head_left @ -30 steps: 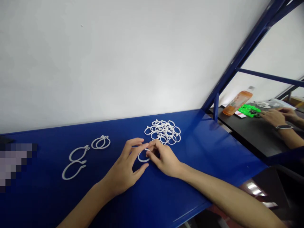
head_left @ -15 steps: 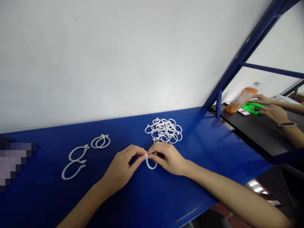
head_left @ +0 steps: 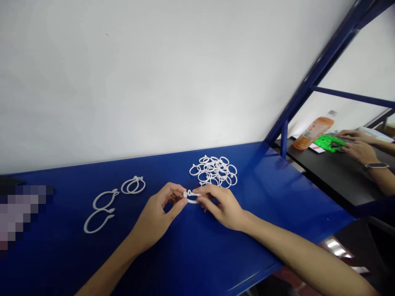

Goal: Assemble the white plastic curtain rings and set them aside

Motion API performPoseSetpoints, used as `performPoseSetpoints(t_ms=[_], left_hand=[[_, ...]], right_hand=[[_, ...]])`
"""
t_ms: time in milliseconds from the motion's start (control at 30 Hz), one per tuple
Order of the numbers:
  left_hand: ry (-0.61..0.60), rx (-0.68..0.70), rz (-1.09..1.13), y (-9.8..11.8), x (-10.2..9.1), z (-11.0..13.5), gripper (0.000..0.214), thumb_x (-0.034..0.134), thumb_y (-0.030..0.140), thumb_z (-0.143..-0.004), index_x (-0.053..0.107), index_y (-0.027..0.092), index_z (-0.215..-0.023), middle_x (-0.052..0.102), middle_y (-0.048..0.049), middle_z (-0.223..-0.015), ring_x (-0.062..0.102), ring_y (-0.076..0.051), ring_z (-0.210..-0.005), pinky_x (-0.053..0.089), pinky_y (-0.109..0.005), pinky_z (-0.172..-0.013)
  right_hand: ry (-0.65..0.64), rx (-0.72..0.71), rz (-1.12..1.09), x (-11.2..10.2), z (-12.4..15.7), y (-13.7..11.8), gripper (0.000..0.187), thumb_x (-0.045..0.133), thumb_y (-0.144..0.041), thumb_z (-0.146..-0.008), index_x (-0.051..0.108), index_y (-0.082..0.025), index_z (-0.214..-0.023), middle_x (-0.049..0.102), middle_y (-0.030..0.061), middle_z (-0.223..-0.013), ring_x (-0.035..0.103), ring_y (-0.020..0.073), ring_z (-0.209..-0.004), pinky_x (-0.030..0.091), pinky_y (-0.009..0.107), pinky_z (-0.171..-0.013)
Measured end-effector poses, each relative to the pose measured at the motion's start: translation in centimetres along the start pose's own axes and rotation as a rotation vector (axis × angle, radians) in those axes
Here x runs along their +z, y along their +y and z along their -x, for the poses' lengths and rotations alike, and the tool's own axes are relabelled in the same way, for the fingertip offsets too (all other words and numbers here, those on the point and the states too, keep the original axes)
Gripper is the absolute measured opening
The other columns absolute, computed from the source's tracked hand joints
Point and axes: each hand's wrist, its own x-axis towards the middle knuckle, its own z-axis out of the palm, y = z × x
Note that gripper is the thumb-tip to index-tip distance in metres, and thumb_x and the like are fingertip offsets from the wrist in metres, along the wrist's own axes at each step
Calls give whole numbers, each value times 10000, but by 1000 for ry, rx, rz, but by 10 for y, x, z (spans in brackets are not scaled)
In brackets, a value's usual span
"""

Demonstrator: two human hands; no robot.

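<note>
White plastic, by the look of it: a thin ring (head_left: 191, 202) sits between the two hands, over the near-middle part of a glossy blue bench (head_left: 185, 263). From here I can't tell whether its lower edge touches the surface. The left hand (head_left: 159, 216) has its grip nearly closed, thumb and forefinger pinching the ring's left side by a small round knob. The right hand (head_left: 222, 206) has a similar grip, fingertips drawn together on the ring's right side and hiding part of it. Only a narrow gap separates the two sets of fingertips.

Just beyond the right hand lies a pile of rings (head_left: 216, 168), white as well, tangled and overlapping. Off to the left, well apart from that pile, are two overlapping rings (head_left: 131, 193), and nearer the person two more rings (head_left: 103, 209), one above the other, with an opening showing in the lower one.

Past the blue metal frame (head_left: 311, 78) on the right, a co-worker's hands (head_left: 359, 152), a band (head_left: 376, 165) on one wrist, are busy at some bright green pieces (head_left: 328, 142) on a black tabletop (head_left: 327, 176). A bottle (head_left: 314, 132) of orange drink leans in view beside them.
</note>
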Motion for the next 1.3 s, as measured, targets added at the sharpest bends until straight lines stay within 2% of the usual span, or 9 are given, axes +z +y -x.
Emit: performPoseSetpoints(t_ms=[167,367,600,800,967,1067,1167,1233,1300], left_hand=[[12,9,-20,-3,-1,0,202,614,425,-881,594,228,-920,661,19,-836,647,-139,-774,520,-290,-725],[-48,15,22,-4,3,1,176,633,330,-838,606,235,-983,689,4,-856,672,-156,-772,545,-315,-735],[-79,17,-46,3,3,3,176,594,190,-729,647,238,-891,703,18,-804,657,-155,-741,539,-307,-728],[-120,-6,-101,4,2,3,95,602,197,-715,662,235,-777,700,24,-775,638,-156,-736,512,-283,-710],[-59,44,-172,7,1,1,98,602,301,-810,664,236,-770,699,23,-762,640,-160,-721,494,-276,-682],[-66,105,-170,11,4,4,228,564,442,-891,661,239,-851,716,9,-809,650,-166,-747,506,-286,-717],[-84,119,-160,11,10,8,211,567,436,-906,634,243,-960,732,0,-865,675,-172,-795,520,-292,-751],[-66,117,-189,8,15,9,178,526,392,-938,613,247,-992,734,7,-855,685,-166,-788,522,-290,-744],[-24,156,-255,3,17,9,178,468,353,-969,609,246,-993,730,15,-821,685,-160,-766,517,-292,-733]], right_hand=[[-17,105,-159,1,-1,0,210,506,-283,-1016,636,-186,-1149,699,33,-895,660,95,-641,568,224,-607],[-188,228,-366,5,3,3,208,611,-349,-963,674,-162,-1027,692,9,-747,658,95,-578,573,219,-568],[-260,125,-296,7,10,3,180,590,-318,-977,678,-164,-1010,700,21,-755,658,95,-597,558,201,-570],[-283,4,-178,8,12,0,187,560,-302,-996,686,-164,-983,682,12,-728,637,94,-615,516,188,-590],[-134,14,-28,8,9,-4,176,569,-316,-990,667,-179,-938,717,22,-773,662,113,-654,509,209,-614],[8,36,96,8,7,-3,210,569,-357,-985,632,-190,-874,702,14,-749,631,112,-614,481,215,-577],[56,14,160,8,5,0,221,564,-352,-986,617,-192,-843,668,0,-715,588,101,-584,453,211,-553],[61,-13,177,7,2,2,177,578,-339,-977,620,-193,-886,662,9,-760,588,110,-617,474,222,-574],[63,-50,192,4,1,3,156,595,-324,-965,620,-196,-1051,668,43,-913,601,123,-687,520,250,-628]])
